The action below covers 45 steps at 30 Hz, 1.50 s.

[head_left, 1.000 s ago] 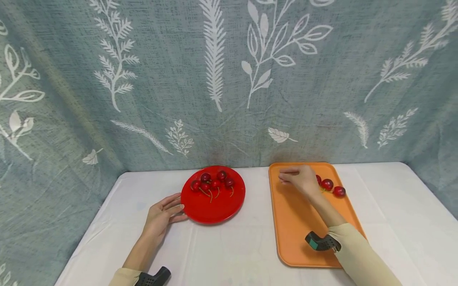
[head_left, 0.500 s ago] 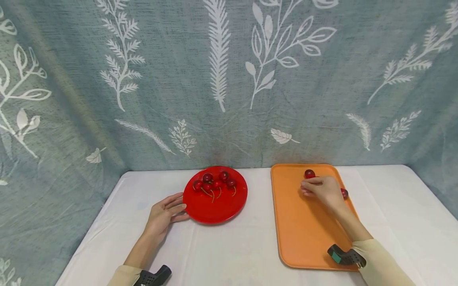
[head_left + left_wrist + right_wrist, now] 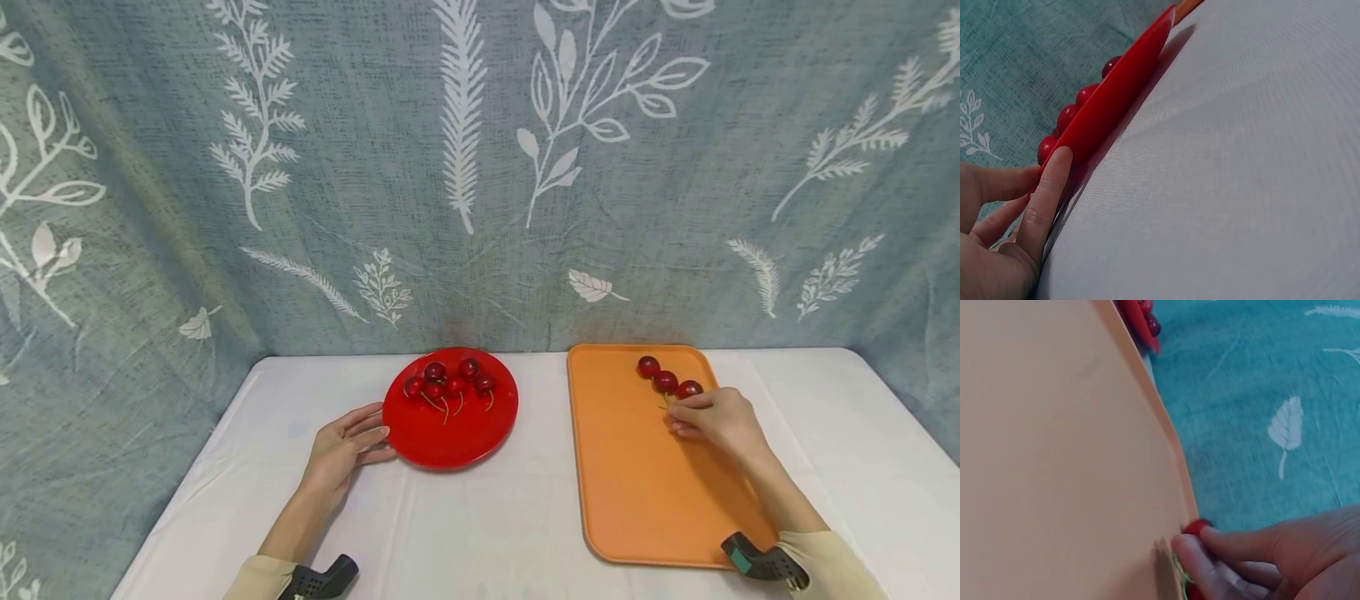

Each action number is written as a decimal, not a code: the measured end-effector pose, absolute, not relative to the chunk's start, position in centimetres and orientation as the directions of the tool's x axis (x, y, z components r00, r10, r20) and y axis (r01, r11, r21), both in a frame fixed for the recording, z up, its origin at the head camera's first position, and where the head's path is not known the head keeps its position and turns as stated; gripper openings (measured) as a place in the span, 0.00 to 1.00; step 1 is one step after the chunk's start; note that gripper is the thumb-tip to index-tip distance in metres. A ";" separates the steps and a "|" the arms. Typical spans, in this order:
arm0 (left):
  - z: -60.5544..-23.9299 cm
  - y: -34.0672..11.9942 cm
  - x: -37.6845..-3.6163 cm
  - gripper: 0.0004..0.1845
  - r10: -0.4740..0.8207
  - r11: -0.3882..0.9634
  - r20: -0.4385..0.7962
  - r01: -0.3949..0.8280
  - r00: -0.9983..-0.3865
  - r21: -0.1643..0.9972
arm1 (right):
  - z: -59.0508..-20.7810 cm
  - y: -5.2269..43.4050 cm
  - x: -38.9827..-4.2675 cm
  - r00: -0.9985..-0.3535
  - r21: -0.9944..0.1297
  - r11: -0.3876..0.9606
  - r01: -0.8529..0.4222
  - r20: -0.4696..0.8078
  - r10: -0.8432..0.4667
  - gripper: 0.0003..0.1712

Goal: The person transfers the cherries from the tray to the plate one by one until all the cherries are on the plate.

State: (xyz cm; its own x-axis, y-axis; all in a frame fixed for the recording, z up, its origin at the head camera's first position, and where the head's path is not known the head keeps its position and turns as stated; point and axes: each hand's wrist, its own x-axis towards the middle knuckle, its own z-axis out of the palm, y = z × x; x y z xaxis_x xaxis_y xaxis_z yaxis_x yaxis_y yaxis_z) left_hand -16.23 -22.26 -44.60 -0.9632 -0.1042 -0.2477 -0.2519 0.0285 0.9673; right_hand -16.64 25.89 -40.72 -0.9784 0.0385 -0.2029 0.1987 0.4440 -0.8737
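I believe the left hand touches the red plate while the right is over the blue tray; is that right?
Not quite: the tray under the right hand is orange, as the head view shows; the left hand does touch the red plate.

Left hand [image 3: 341, 446] touches red plate [image 3: 450, 446], six cherries [image 3: 435, 372] aboard. Right hand [image 3: 716, 419] over orange tray [image 3: 630, 483], just beside three visible cherries [image 3: 665, 382].

Overlapping and running out of frame
Covering part of the orange tray [image 3: 637, 492] with the right hand [image 3: 716, 421], leaving any grip on a cherry [image 3: 1196, 526] unclear; cropping the left sleeve [image 3: 258, 579] and right sleeve [image 3: 832, 567] at the head view's bottom; cutting most of the red plate [image 3: 1139, 328] from the right wrist view.
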 end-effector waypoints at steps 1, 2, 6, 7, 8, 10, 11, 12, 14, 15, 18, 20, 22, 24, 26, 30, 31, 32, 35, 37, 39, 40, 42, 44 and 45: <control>-44.6 -22.3 -16.2 0.26 -0.104 0.030 -0.249 -0.254 -0.963 0.967 | -40.7 26.2 -16.6 -0.976 -0.871 0.444 0.208 -0.215 0.037 0.17; -44.6 -22.3 -16.2 0.26 -0.104 0.030 -0.250 -0.255 -0.963 0.967 | -40.7 26.5 -16.5 -0.974 -0.866 0.453 0.213 -0.222 0.033 0.17; -44.5 -22.3 -16.2 0.26 -0.106 0.028 -0.254 -0.258 -0.961 0.966 | -40.6 27.5 -16.6 -0.967 -0.850 0.469 0.238 -0.251 0.037 0.17; -44.5 -22.3 -16.2 0.26 -0.107 0.029 -0.255 -0.259 -0.961 0.965 | -40.6 27.6 -16.7 -0.965 -0.847 0.469 0.248 -0.258 0.043 0.17; -44.4 -22.2 -16.2 0.26 -0.108 0.027 -0.255 -0.259 -0.961 0.965 | -40.6 27.7 -16.8 -0.963 -0.845 0.469 0.257 -0.265 0.050 0.17; -44.4 -22.2 -16.2 0.26 -0.109 0.026 -0.257 -0.261 -0.960 0.965 | -40.7 27.9 -17.1 -0.959 -0.844 0.460 0.274 -0.277 0.063 0.18; -44.4 -22.2 -16.2 0.26 -0.110 0.026 -0.258 -0.262 -0.960 0.965 | -40.7 27.9 -17.2 -0.957 -0.845 0.456 0.281 -0.281 0.070 0.18; -44.5 -22.2 -16.2 0.26 -0.112 0.024 -0.258 -0.262 -0.960 0.965 | -40.8 28.0 -17.4 -0.956 -0.845 0.451 0.287 -0.283 0.077 0.18; -44.5 -22.2 -16.2 0.26 -0.113 0.022 -0.260 -0.264 -0.959 0.964 | -40.8 28.1 -17.7 -0.954 -0.845 0.446 0.295 -0.285 0.091 0.19; -44.5 -22.2 -16.2 0.26 -0.114 0.021 -0.262 -0.266 -0.958 0.964 | -40.8 28.1 -17.9 -0.953 -0.843 0.447 0.298 -0.285 0.098 0.19; -44.6 -22.2 -16.3 0.26 -0.115 0.018 -0.262 -0.266 -0.958 0.964 | -40.8 28.2 -18.3 -0.953 -0.841 0.450 0.301 -0.284 0.107 0.19; -44.7 -22.2 -16.3 0.26 -0.116 0.019 -0.260 -0.264 -0.959 0.964 | -40.9 28.2 -18.5 -0.954 -0.838 0.459 0.296 -0.278 0.109 0.18; -44.7 -22.2 -16.3 0.26 -0.118 0.022 -0.257 -0.261 -0.959 0.965 | -41.1 28.2 -18.7 -0.958 -0.833 0.475 0.285 -0.264 0.112 0.17; -44.7 -22.2 -16.3 0.26 -0.119 0.022 -0.255 -0.260 -0.959 0.965 | -41.2 28.2 -18.8 -0.960 -0.829 0.485 0.278 -0.251 0.121 0.15; -44.7 -22.2 -16.3 0.26 -0.119 0.022 -0.257 -0.262 -0.959 0.965 | -41.3 28.2 -18.8 -0.963 -0.825 0.498 0.267 -0.238 0.124 0.15; -44.6 -22.2 -16.2 0.26 -0.117 0.019 -0.258 -0.262 -0.959 0.965 | -41.3 28.1 -18.7 -0.964 -0.831 0.489 0.264 -0.236 0.120 0.16; -44.6 -22.2 -16.2 0.26 -0.116 0.018 -0.258 -0.261 -0.959 0.965 | -41.2 28.1 -18.7 -0.964 -0.832 0.488 0.264 -0.235 0.121 0.17; -44.6 -22.1 -16.2 0.26 -0.115 0.017 -0.256 -0.260 -0.960 0.966 | -41.2 28.1 -18.6 -0.965 -0.834 0.485 0.263 -0.234 0.120 0.17; -44.6 -22.1 -16.2 0.26 -0.112 0.016 -0.252 -0.255 -0.961 0.967 | -41.1 28.1 -18.5 -0.969 -0.841 0.481 0.248 -0.220 0.115 0.18; -44.6 -22.1 -16.1 0.26 -0.111 0.016 -0.252 -0.255 -0.961 0.967 | -41.1 28.0 -18.5 -0.972 -0.844 0.482 0.236 -0.208 0.112 0.18; -44.6 -22.1 -16.1 0.26 -0.111 0.016 -0.252 -0.255 -0.961 0.967 | -41.0 28.0 -18.5 -0.975 -0.854 0.470 0.223 -0.198 0.104 0.19; -44.6 -22.1 -16.1 0.26 -0.110 0.014 -0.252 -0.255 -0.961 0.967 | -40.9 27.9 -18.6 -0.976 -0.859 0.464 0.216 -0.192 0.099 0.19; -44.6 -22.1 -16.2 0.26 -0.111 0.014 -0.252 -0.255 -0.961 0.967 | -40.7 27.6 -18.7 -0.980 -0.871 0.449 0.198 -0.175 0.093 0.20; -44.6 -22.1 -16.2 0.26 -0.112 0.014 -0.251 -0.254 -0.962 0.967 | -40.4 27.2 -18.9 -0.983 -0.888 0.423 0.181 -0.158 0.088 0.21; -44.6 -22.1 -16.2 0.26 -0.112 0.014 -0.251 -0.254 -0.961 0.967 | -40.3 26.9 -19.0 -0.986 -0.891 0.421 0.168 -0.144 0.087 0.21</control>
State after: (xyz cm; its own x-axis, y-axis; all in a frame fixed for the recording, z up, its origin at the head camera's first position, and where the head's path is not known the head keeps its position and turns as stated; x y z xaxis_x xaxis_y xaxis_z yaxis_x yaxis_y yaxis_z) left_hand -16.18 -22.14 -44.64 -0.9615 -0.1122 -0.2510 -0.2541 0.0138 0.9671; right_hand -19.03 26.87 -40.30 -0.9857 0.0871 -0.1443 0.1677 0.4211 -0.8914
